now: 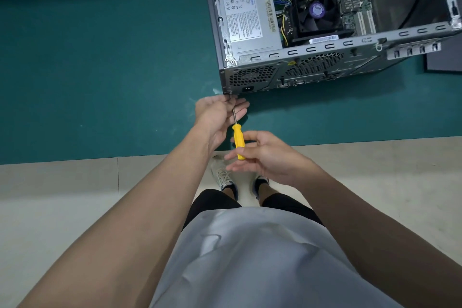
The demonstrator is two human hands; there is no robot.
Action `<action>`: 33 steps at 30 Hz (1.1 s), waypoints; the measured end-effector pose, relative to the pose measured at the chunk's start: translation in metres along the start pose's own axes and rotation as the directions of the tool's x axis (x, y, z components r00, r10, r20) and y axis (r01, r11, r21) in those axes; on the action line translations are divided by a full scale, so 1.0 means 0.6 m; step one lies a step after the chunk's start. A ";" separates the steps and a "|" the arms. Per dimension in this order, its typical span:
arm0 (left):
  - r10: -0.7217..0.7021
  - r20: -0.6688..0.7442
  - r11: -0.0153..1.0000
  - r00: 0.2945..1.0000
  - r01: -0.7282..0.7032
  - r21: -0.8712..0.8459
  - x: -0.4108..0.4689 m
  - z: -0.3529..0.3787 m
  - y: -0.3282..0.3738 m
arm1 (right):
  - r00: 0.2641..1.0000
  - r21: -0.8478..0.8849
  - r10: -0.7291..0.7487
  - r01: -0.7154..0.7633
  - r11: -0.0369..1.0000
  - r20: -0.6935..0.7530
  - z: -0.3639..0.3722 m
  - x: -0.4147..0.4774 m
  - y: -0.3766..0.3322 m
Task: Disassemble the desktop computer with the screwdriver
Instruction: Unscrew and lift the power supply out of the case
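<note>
The open grey desktop case lies on its side on the green table, its rear panel facing me. Inside I see the silver power supply and a black CPU fan. A yellow-handled screwdriver points its tip at the lower left corner of the rear panel. My right hand pinches the handle between thumb and fingers. Palm up beneath the shaft, my left hand is cupped with relaxed fingers right at the case corner.
The green table ends in an edge just below my hands. A dark flat panel lies at the right beside the case. My shoes stand on the pale tiled floor under the table edge.
</note>
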State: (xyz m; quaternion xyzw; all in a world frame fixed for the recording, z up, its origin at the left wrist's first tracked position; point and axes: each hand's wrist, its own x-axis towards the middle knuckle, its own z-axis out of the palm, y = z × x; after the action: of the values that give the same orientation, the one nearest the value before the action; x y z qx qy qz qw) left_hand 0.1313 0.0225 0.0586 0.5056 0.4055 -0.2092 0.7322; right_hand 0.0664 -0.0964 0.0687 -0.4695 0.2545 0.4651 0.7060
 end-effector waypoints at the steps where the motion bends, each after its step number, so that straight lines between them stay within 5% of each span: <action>1: -0.003 0.005 1.000 1.000 0.003 -0.013 0.000 -0.002 -0.001 | 0.998 -0.113 -0.039 0.032 0.993 -0.055 0.003 0.003 0.001; 4: 0.033 -0.052 0.995 0.998 -0.028 0.097 -0.002 -0.003 -0.008 | 0.926 -0.602 -0.234 0.010 0.799 -0.296 0.017 0.017 0.012; 7: 0.091 -0.145 0.968 0.985 -0.053 0.246 0.001 0.003 -0.016 | 0.861 -0.775 -0.367 -0.049 0.630 -0.353 0.019 0.028 0.030; 9: 0.098 -0.161 0.965 0.982 -0.054 0.258 0.004 0.006 -0.014 | 0.878 -0.750 -0.354 -0.009 0.661 -0.323 0.014 0.025 0.028; 12: 0.050 -0.089 0.980 0.995 -0.031 0.196 0.004 0.003 -0.007 | 0.989 -0.397 -0.104 0.054 0.916 -0.106 0.003 0.011 0.012; 14: 0.000 -0.017 0.994 1.000 0.002 0.111 0.000 -0.001 -0.003 | 0.999 -0.228 -0.035 0.040 0.973 0.023 -0.002 0.003 0.001; 17: -0.034 0.024 0.999 0.999 0.033 0.033 -0.001 -0.007 -0.002 | 0.994 -0.279 -0.084 0.060 0.958 -0.076 0.003 0.004 -0.003; 21: 0.050 -0.056 0.965 0.997 -0.034 0.260 -0.007 -0.003 -0.007 | 0.891 -0.798 -0.344 -0.033 0.601 -0.295 0.015 0.015 0.008; 24: 0.101 -0.114 0.935 0.988 -0.055 0.349 -0.005 0.001 -0.008 | 0.854 -0.874 -0.430 -0.057 0.483 -0.293 0.024 0.020 0.015; 26: 0.082 -0.107 0.945 0.991 -0.043 0.323 -0.006 0.003 -0.006 | 0.884 -0.792 -0.373 0.004 0.610 -0.282 0.026 0.018 0.011; 29: 0.025 -0.025 0.973 0.999 -0.018 0.230 -0.007 -0.003 -0.001 | 0.989 -0.283 -0.074 0.035 0.959 -0.128 0.020 0.008 -0.005; 31: -0.015 0.031 0.990 0.999 0.010 0.137 -0.009 -0.008 0.000 | 0.998 -0.102 -0.012 0.006 0.995 -0.055 0.015 0.002 -0.009; 33: -0.020 0.041 0.996 0.999 0.017 0.091 -0.011 -0.008 -0.004 | 0.990 -0.163 -0.065 0.044 0.986 -0.123 0.014 0.004 -0.008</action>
State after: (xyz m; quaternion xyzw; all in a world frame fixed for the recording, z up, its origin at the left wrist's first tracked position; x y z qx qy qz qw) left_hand 0.1242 0.0252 0.0618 0.5300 0.3848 -0.2448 0.7149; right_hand 0.0711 -0.0882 0.0726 -0.5603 0.2479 0.4337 0.6607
